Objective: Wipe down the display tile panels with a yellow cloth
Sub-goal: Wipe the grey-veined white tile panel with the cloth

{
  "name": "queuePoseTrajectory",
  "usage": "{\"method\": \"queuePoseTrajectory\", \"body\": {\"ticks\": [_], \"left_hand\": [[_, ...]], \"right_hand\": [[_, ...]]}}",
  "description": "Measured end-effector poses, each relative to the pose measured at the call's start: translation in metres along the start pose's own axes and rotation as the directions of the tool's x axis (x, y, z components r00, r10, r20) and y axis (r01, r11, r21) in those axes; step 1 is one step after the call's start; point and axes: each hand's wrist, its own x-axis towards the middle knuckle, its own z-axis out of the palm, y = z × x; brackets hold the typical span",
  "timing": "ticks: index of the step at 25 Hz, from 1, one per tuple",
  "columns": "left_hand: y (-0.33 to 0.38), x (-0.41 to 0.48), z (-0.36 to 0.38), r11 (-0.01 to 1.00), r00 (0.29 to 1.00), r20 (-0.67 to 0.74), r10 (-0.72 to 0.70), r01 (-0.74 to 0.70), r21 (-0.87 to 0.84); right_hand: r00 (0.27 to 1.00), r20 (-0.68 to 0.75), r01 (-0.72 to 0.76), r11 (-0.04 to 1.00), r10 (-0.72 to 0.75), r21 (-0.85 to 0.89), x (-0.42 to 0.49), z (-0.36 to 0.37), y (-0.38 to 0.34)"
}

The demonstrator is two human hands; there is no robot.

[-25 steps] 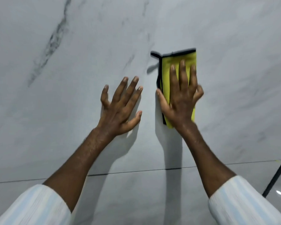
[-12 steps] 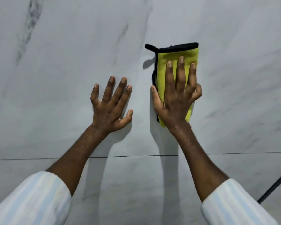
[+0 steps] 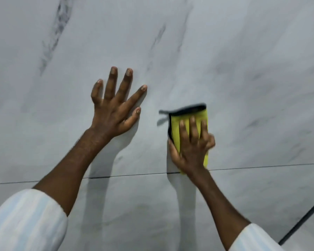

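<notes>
Right hand (image 3: 190,145): extended fingers (image 3: 192,127) press the folded, black-hemmed yellow cloth (image 3: 199,115) flat against the marble-look upper tile panel (image 3: 243,69), its near end crossing the seam (image 3: 134,175). Left hand (image 3: 112,109): fingers splayed, bracing bare tile, grasping nothing. Wiping appears mid-course. No visible trace separates cleaned from uncleaned; the lower panel (image 3: 134,214) probably remains.

No lettering is readable on the tile panel (image 3: 243,69) or yellow cloth (image 3: 174,126).
</notes>
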Motion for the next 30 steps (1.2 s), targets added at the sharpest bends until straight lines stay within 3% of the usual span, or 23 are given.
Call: {"method": "queuePoseTrajectory", "body": {"ticks": [3, 5, 8, 11, 13, 15, 19, 22, 25, 28, 30], "left_hand": [[0.003, -0.006, 0.008, 0.998, 0.999, -0.050, 0.005, -0.008, -0.068], [0.003, -0.005, 0.008, 0.994, 0.998, -0.067, 0.019, -0.026, -0.104], [-0.001, -0.006, 0.008, 0.986, 0.995, -0.096, -0.019, 0.003, -0.167], [0.001, -0.007, 0.011, 0.982, 0.993, -0.115, -0.004, -0.017, -0.187], [0.001, -0.009, 0.011, 0.980, 0.994, -0.109, -0.010, -0.012, -0.199], [-0.001, -0.008, 0.011, 0.981, 0.994, -0.107, -0.006, -0.015, -0.194], [-0.006, -0.004, 0.004, 0.976, 0.997, -0.081, 0.016, -0.033, -0.214], [-0.028, 0.022, -0.017, 0.970, 0.995, -0.103, -0.003, -0.023, -0.243], [-0.085, 0.097, -0.042, 0.979, 0.979, -0.169, -0.111, 0.079, -0.186], [-0.139, 0.151, -0.047, 0.988, 0.991, -0.087, -0.105, 0.093, -0.126], [-0.147, 0.157, -0.035, 0.991, 0.995, -0.029, -0.097, 0.094, -0.092]], "right_hand": [[0.994, -0.111, -0.023, 1.000, 0.021, -0.016, 0.098, -0.008, -0.030], [0.981, -0.173, -0.103, 0.993, 0.091, -0.059, 0.114, -0.006, -0.038], [0.977, -0.107, -0.192, 0.977, 0.182, -0.091, 0.027, 0.019, -0.049], [0.987, 0.033, -0.153, 0.982, 0.157, -0.109, -0.076, 0.037, -0.061], [0.987, 0.049, -0.149, 0.984, 0.154, -0.095, -0.076, 0.037, -0.062], [0.992, 0.004, -0.127, 0.988, 0.128, -0.092, -0.019, 0.028, -0.061], [0.988, -0.145, -0.061, 0.995, 0.049, -0.080, 0.178, -0.015, -0.069], [0.986, -0.163, -0.042, 0.994, 0.025, -0.100, 0.277, -0.040, -0.075], [0.984, -0.175, -0.034, 0.994, 0.016, -0.100, 0.267, -0.037, -0.073], [0.987, -0.160, -0.004, 0.994, -0.014, -0.110, 0.233, -0.027, -0.069], [0.986, -0.161, 0.016, 0.996, -0.031, -0.089, 0.263, -0.033, -0.069]]}}
